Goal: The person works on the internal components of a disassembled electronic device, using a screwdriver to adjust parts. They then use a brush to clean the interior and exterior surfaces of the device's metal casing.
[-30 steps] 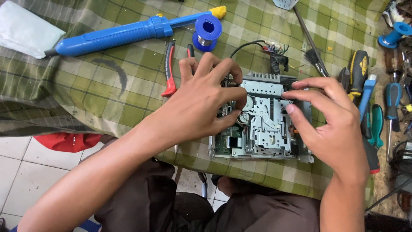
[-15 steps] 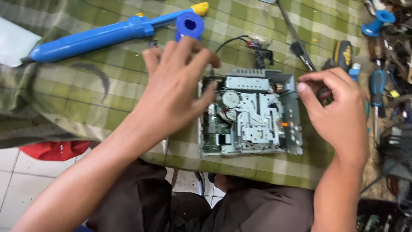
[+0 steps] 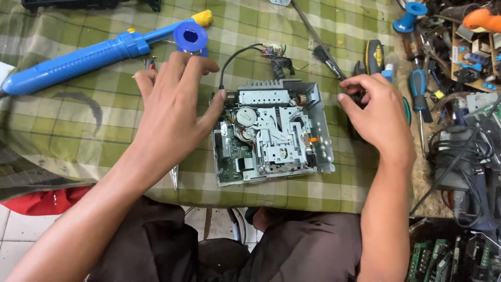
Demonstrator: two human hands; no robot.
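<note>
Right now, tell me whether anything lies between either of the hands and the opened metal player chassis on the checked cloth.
Nothing visible does. The left hand touches the opened metal player chassis at its left edge with the thumb. The right hand sits just off its right side, fingertips on a dark tool; only bare green checked cloth lies between.

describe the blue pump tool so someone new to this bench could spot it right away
Start at the green checked cloth covering the table, then look to its far left corner, beyond the left hand. There lies the blue pump tool, a long plastic barrel set at a slant with a yellow tip. The nearby blue spool is short and round; the tool is much longer.
</note>
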